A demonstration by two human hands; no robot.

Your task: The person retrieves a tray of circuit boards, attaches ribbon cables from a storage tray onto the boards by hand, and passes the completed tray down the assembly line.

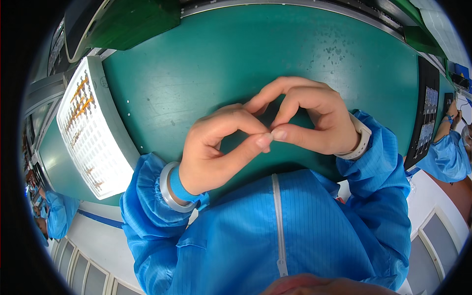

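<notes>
My left hand [216,145] and my right hand [319,115] meet above the green work surface [162,73], in front of my blue jacket. Thumb and forefinger of each are pinched together, and the fingertips of both touch or nearly touch. Whatever sits between them is hidden or too small to make out. A blue band and a silvery bracelet circle my left wrist; a pale watch strap is round my right one. To the left of my left hand lies a white tray [109,142] with rows of slots, some holding small orange-and-dark parts [82,105].
At the right edge of the surface is a black tray [424,113] with small greyish pieces. Green equipment [135,24] stands at the back left. Tiny white bits [129,114] lie beside the white tray. Blue-sleeved people [448,152] work at both far sides.
</notes>
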